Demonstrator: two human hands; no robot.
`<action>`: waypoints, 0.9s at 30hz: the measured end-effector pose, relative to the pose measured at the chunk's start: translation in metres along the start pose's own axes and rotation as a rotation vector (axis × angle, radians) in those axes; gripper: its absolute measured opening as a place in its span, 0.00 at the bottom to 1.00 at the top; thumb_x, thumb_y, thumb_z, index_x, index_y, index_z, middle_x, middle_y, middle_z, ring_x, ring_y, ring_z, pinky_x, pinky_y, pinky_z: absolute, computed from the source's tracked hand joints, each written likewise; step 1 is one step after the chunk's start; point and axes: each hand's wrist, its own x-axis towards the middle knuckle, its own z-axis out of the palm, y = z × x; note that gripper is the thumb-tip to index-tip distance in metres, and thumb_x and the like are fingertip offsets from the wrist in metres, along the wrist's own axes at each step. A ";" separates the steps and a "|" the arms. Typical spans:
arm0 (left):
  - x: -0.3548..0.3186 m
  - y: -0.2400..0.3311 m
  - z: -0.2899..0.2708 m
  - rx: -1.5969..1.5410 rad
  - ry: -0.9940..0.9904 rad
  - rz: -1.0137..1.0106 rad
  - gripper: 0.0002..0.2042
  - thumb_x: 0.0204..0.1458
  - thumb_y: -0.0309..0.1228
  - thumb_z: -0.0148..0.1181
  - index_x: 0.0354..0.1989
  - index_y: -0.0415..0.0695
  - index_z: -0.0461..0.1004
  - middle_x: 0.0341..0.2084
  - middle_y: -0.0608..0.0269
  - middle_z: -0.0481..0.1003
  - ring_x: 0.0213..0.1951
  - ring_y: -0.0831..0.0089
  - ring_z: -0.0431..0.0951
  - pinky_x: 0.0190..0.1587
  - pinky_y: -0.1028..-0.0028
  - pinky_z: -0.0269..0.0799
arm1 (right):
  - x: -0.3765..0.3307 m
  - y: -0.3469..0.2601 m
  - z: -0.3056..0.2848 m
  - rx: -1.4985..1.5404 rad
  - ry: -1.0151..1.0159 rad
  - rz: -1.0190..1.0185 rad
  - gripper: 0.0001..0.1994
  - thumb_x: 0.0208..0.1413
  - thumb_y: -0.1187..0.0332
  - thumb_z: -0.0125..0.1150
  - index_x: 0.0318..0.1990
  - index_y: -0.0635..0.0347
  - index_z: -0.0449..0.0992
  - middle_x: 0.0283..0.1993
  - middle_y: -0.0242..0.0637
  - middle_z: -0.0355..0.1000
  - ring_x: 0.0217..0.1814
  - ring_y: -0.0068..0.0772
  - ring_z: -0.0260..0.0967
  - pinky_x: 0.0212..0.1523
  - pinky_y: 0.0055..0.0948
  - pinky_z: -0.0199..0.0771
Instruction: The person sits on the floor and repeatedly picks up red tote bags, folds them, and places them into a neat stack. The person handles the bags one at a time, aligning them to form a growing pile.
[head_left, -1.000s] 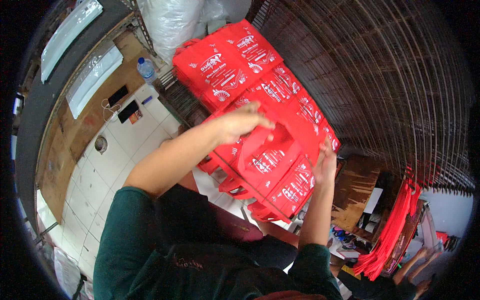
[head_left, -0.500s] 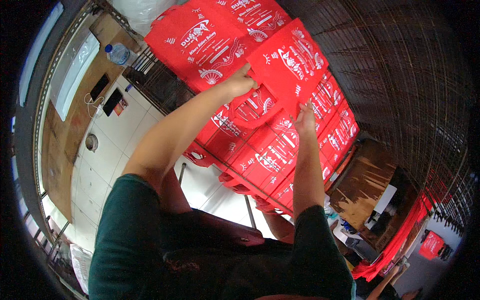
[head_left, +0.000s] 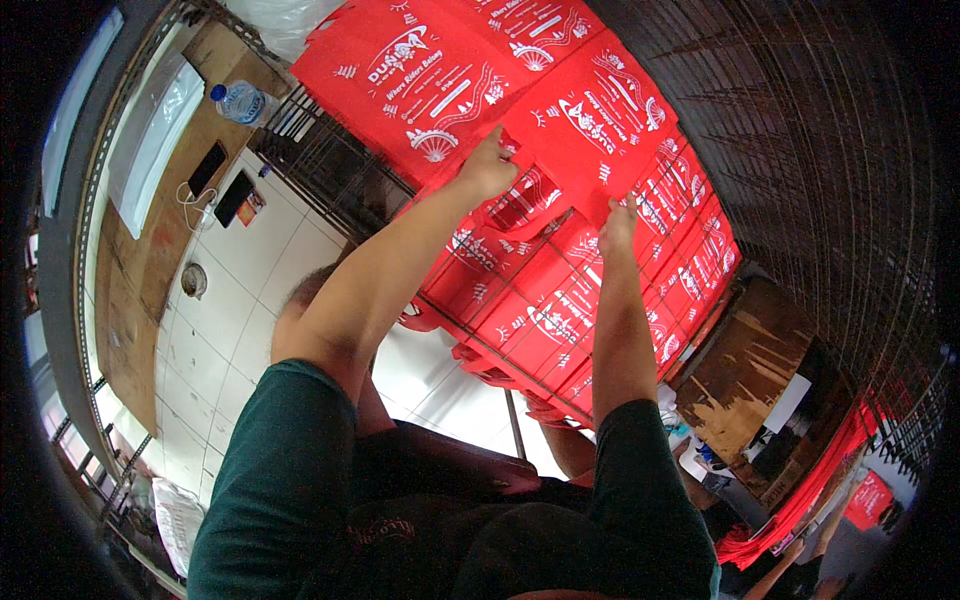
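Observation:
A red fabric bag with white print point(head_left: 596, 130) is held out flat in front of me over a pile of like red bags point(head_left: 560, 290). My left hand point(head_left: 487, 165) grips its left lower edge. My right hand point(head_left: 618, 222) pinches its lower right edge. More red printed bags point(head_left: 420, 70) lie spread further up on a wire mesh surface point(head_left: 330, 170).
A dark wire mesh rack point(head_left: 800, 150) fills the right side. A water bottle point(head_left: 240, 103), a phone and a cable lie on a wooden bench point(head_left: 150, 230) at the left. Cardboard point(head_left: 745, 365) and red bags hang at lower right. White floor tiles show below.
Both arms have stretched further forward and up, lifting one red bag off the pile and spreading it flat. The view has tilted toward the upper bags.

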 end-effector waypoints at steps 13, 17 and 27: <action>-0.032 0.019 -0.031 0.220 0.416 0.338 0.35 0.38 0.22 0.58 0.60 0.40 0.53 0.36 0.51 0.71 0.39 0.60 0.73 0.43 0.65 0.69 | -0.041 -0.026 0.001 -0.848 0.230 -0.149 0.27 0.50 0.60 0.58 0.58 0.59 0.61 0.32 0.39 0.71 0.27 0.28 0.66 0.28 0.31 0.67; -0.040 0.047 -0.055 0.145 0.418 0.329 0.35 0.39 0.22 0.58 0.60 0.40 0.53 0.36 0.52 0.72 0.37 0.62 0.74 0.40 0.66 0.70 | -0.091 -0.028 -0.019 -0.563 0.187 -0.314 0.25 0.52 0.60 0.58 0.55 0.62 0.64 0.34 0.39 0.72 0.28 0.23 0.65 0.30 0.27 0.67; -0.204 0.107 -0.089 -0.172 0.120 0.378 0.38 0.42 0.25 0.62 0.63 0.45 0.49 0.38 0.56 0.70 0.38 0.73 0.69 0.42 0.74 0.67 | -0.283 0.026 -0.147 -0.537 -0.031 -0.311 0.18 0.55 0.68 0.53 0.53 0.62 0.65 0.27 0.30 0.64 0.28 0.16 0.59 0.26 0.19 0.61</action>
